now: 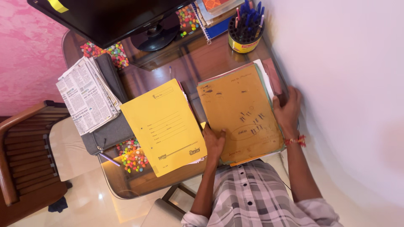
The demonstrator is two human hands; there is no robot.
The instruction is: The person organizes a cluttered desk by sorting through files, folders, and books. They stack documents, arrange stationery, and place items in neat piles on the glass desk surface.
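A worn brown file folder [240,113] lies on top of a stack of folders on the glass desk [185,59]. My left hand [213,142] rests on its near left edge, fingers pressed down on the cover. My right hand [287,110] grips the stack's right edge, a red thread band at the wrist. Just left of the stack lies a bright yellow file folder [164,126], touching my left hand's side.
A folded newspaper [86,94] sits on a grey pouch [110,131] at the left. A black monitor [113,19] stands at the back, a pen holder [245,29] full of pens back right. Coloured pebbles [132,155] show under the glass. A wooden chair [25,155] stands left; a white wall right.
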